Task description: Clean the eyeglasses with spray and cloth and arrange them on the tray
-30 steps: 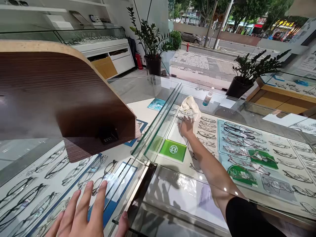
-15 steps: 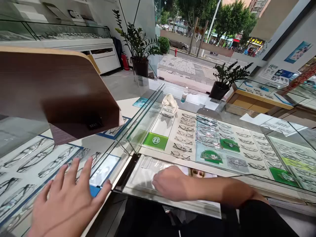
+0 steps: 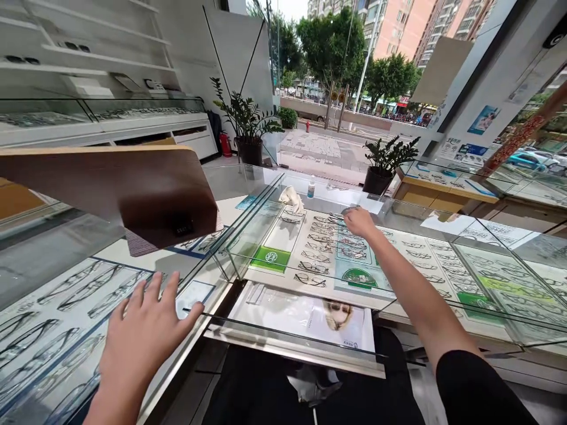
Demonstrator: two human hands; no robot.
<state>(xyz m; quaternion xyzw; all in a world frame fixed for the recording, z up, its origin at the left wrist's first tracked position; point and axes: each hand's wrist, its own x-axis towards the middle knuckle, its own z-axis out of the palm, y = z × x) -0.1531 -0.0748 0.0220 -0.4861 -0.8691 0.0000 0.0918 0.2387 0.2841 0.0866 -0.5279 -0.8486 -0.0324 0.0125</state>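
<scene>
My left hand [image 3: 144, 324], fingers spread, rests over the glass top of the left display counter, above rows of eyeglasses [image 3: 91, 289]. It holds nothing. My right hand [image 3: 359, 222] reaches far across the front counter, its fingers curled at a pair of dark-framed eyeglasses [image 3: 335, 217] on the glass top. My own fingers hide much of that pair. Beside it lies a dark oval object [image 3: 352, 208], partly covered. Below my right arm, a drawer [image 3: 270, 310] stands pulled out, with a printed face picture [image 3: 339, 316] inside.
Rows of eyeglasses [image 3: 314, 257] lie under the front glass. A cream cloth [image 3: 291, 199] and a small bottle [image 3: 310, 188] stand near the far edge. A brown board [image 3: 163, 195] rises at left. Potted plants [image 3: 250, 139] stand by the window.
My right hand has left the open drawer and stretched forward to the eyeglasses on the counter top. My left hand stays spread on the left side. The view has tilted up.
</scene>
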